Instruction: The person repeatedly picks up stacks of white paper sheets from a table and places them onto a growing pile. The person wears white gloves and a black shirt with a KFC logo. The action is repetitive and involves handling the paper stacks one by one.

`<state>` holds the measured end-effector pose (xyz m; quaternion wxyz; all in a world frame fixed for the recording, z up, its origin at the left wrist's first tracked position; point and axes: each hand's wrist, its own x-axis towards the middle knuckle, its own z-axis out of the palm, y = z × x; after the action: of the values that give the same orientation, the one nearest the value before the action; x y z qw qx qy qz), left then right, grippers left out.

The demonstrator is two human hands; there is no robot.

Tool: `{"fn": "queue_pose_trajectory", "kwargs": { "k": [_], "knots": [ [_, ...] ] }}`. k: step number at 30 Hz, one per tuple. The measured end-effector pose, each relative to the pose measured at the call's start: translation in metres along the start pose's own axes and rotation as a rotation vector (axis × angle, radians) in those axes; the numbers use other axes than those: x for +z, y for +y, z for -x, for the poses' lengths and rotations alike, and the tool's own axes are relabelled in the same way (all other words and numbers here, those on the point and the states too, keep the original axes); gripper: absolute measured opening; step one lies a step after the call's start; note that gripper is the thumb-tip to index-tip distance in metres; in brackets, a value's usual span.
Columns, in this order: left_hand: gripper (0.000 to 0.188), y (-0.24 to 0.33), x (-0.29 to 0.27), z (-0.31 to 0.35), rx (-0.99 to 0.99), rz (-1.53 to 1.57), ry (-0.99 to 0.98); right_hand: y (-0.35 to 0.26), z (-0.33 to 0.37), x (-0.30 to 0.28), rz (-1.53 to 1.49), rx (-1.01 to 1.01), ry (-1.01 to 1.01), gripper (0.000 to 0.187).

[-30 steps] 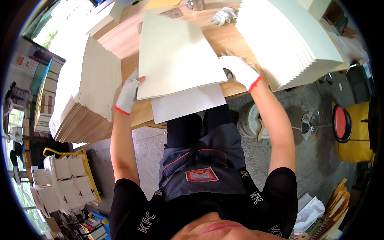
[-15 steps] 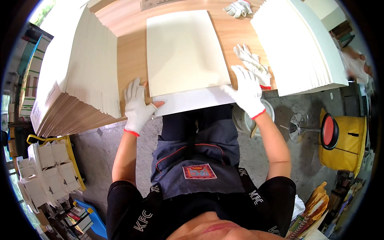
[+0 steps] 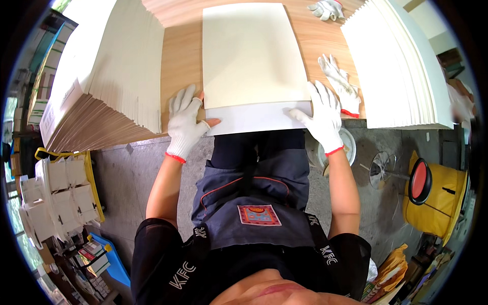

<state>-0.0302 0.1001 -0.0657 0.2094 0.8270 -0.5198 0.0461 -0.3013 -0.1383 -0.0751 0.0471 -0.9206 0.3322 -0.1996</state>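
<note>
On the wooden table in front of me lies a cream sheet or thin board (image 3: 254, 56), with a strip of white sheet (image 3: 256, 118) showing below its near edge. My left hand (image 3: 184, 122), in a white knit glove with bare thumb tip and forefinger tip, rests at the near left corner. Its fingers are spread and the thumb lies on the white strip. At the near right corner is my right hand (image 3: 324, 114), also gloved. Its fingers stretch along the right edge, and the thumb touches the white strip. Both hands are open.
Tall stacks of sheets stand left (image 3: 127, 66) and right (image 3: 391, 66) on the table (image 3: 184, 51). A loose glove (image 3: 339, 84) lies by the right stack, more gloves (image 3: 326, 9) farther back. Below the table's right side is a white bucket (image 3: 347, 145); farther right, a yellow bag (image 3: 437, 198).
My right hand has come in against the sheets' right edge, its fingers now pointing along it. The left hand stays at the left corner. The whole view has shifted a little.
</note>
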Motion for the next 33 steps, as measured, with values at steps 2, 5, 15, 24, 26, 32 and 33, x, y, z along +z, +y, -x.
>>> {"fn": "queue_pose_trajectory", "kwargs": {
  "k": [2, 5, 15, 24, 26, 32, 33],
  "knots": [
    [0.070, 0.001, -0.001, -0.001, 0.013, 0.009, -0.006, -0.005, -0.002, -0.006, 0.012, 0.011, -0.010, 0.091],
    [0.067, 0.001, -0.001, -0.001, 0.030, 0.019, -0.006, -0.001, 0.000, -0.006, 0.013, 0.041, -0.100, 0.095],
    [0.070, -0.001, 0.000, 0.000, 0.015, -0.005, -0.061, -0.003, 0.000, -0.004, -0.033, 0.056, -0.060, 0.098],
    [0.068, -0.005, 0.003, 0.000, 0.028, -0.027, -0.068, -0.003, 0.002, -0.003, -0.012, 0.050, -0.060, 0.099],
    [0.066, -0.004, 0.001, 0.000, 0.026, -0.019, -0.068, 0.001, 0.002, -0.001, -0.015, 0.021, -0.031, 0.098],
    [0.063, 0.000, -0.003, -0.002, 0.013, -0.008, -0.089, -0.005, 0.000, -0.005, -0.004, 0.025, -0.024, 0.096],
    [0.063, 0.000, -0.003, -0.002, 0.012, -0.008, -0.093, -0.003, 0.000, -0.004, 0.001, 0.020, -0.021, 0.096]
  ]
}}
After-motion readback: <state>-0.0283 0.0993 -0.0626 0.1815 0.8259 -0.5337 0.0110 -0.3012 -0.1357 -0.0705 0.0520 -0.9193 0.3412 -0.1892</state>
